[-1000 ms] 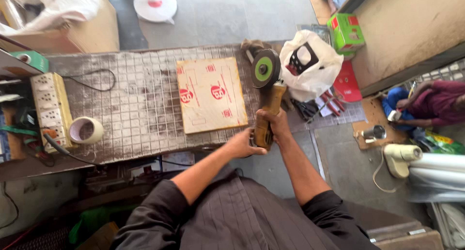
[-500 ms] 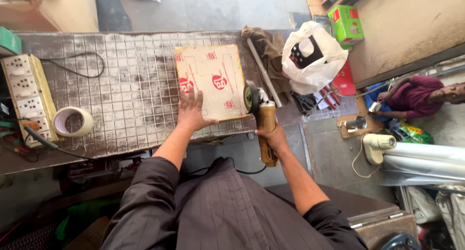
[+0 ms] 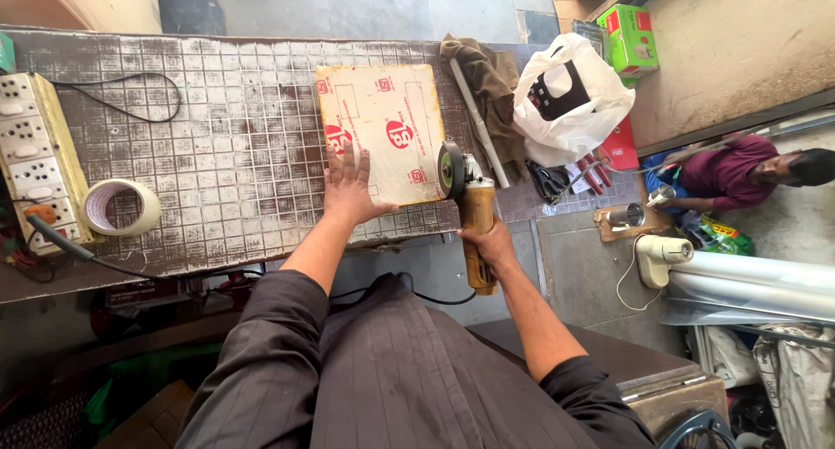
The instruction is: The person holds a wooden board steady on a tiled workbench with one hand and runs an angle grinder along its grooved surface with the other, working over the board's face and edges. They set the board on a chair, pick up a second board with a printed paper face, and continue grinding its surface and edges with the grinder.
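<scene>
Grid-scored workbench (image 3: 217,153) bears sheet (image 3: 383,127) under left hand (image 3: 350,188).

Scuffed grid-marked workbench (image 3: 217,153); paper-covered panel (image 3: 383,127) near its front edge, tape roll (image 3: 122,207) and socket board (image 3: 35,157) at left; brown cloth (image 3: 491,83), white bag (image 3: 570,101) at right

The left hand (image 3: 350,186) covers the near corner of the tan sheet (image 3: 380,131). The desk (image 3: 217,153) and the socket strip (image 3: 36,157) run past the left edge. The grinder's (image 3: 474,218) disc (image 3: 450,170) seems to meet the sheet's edge, though contact is unclear.
</scene>
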Demonstrator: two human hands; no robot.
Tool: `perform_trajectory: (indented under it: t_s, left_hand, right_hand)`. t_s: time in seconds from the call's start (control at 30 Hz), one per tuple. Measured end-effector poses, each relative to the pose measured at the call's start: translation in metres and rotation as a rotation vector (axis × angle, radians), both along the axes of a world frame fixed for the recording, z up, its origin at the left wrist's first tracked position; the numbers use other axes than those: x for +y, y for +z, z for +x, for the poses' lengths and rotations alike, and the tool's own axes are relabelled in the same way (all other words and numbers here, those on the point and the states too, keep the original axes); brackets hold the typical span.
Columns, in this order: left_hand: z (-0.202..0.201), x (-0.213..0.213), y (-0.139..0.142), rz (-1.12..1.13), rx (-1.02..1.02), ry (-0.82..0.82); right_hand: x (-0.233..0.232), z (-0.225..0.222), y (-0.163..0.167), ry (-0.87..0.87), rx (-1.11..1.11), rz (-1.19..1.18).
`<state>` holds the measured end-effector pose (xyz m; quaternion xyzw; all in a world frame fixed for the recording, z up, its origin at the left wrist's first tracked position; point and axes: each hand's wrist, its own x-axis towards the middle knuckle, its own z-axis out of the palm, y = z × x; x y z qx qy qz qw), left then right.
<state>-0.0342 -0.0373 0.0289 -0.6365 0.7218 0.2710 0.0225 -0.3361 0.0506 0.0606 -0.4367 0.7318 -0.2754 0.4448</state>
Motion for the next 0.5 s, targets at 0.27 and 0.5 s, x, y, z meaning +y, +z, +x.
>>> perform_trajectory:
  t_s: [0.27,0.5]
  left_hand:
    - [-0.001,0.000,-0.012,-0.016,-0.011,-0.008]
    - [0.000,-0.001,-0.018,-0.007,0.000,-0.007]
  right_hand:
    - [-0.003,-0.006,-0.005,0.017,0.005,0.020]
    - [-0.006,-0.011,-0.011,0.043,0.088,0.025]
